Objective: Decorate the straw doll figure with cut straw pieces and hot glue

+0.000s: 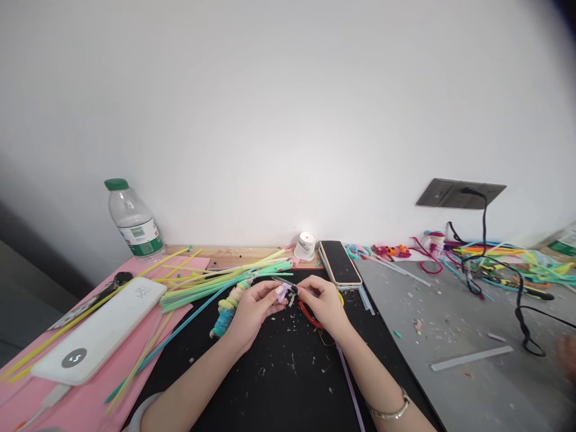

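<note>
My left hand (250,309) is closed, pinching a small fuzzy lilac piece (282,293) between thumb and fingertips. My right hand (327,305) meets it from the other side with closed fingers. A small black bit (294,290) shows at the right fingertips; its kind is unclear. Beneath the right hand lies a tool with a red handle (310,317), largely covered. A long lilac stem (350,387) runs past the right forearm. Beside my left hand rests a coiled yellow and blue fuzzy form (228,309). Both hands are above a black mat (270,384) scattered with fluff scraps.
On the left, a white power bank (103,330) and green and yellow pipe cleaners (225,283) lie over pink paper (148,375). A bottle (135,222), white cup (306,246) and phone (341,263) line the wall. Rightward are black cables (519,306) and another person's blurred hand (567,357).
</note>
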`<state>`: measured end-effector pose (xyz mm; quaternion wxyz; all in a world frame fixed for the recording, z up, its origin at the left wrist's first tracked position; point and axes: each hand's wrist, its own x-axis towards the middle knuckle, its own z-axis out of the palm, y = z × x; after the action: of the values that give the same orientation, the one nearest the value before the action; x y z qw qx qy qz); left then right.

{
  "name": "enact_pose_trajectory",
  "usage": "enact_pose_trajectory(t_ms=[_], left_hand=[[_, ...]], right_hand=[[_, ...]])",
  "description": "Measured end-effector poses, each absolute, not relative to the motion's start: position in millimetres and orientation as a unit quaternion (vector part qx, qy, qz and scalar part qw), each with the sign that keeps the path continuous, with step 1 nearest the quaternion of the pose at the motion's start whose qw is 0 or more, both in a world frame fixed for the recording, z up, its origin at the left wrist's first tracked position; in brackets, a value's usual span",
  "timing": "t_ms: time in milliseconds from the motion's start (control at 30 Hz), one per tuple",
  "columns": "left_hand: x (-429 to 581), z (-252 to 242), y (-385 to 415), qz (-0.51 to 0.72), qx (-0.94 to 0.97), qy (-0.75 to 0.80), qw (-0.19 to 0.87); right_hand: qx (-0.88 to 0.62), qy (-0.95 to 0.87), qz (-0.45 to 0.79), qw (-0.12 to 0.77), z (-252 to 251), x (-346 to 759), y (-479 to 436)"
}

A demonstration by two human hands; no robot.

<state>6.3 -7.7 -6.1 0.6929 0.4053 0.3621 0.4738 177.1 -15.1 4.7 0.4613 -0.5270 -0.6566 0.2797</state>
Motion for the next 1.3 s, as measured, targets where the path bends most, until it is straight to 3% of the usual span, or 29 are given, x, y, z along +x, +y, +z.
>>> enact_pose_trajectory(t_ms=[300,1300], left_hand=[[6,-7,-7,0.468,0.453,0.384,0.654],[6,-1,-10,0.442,0.424,0.384,0.691]], right_hand=[[-0.504,-0.679,0.291,0.448,15,179,-16],[-0.497,-0.689,0.289,0.442,15,178,-15]])
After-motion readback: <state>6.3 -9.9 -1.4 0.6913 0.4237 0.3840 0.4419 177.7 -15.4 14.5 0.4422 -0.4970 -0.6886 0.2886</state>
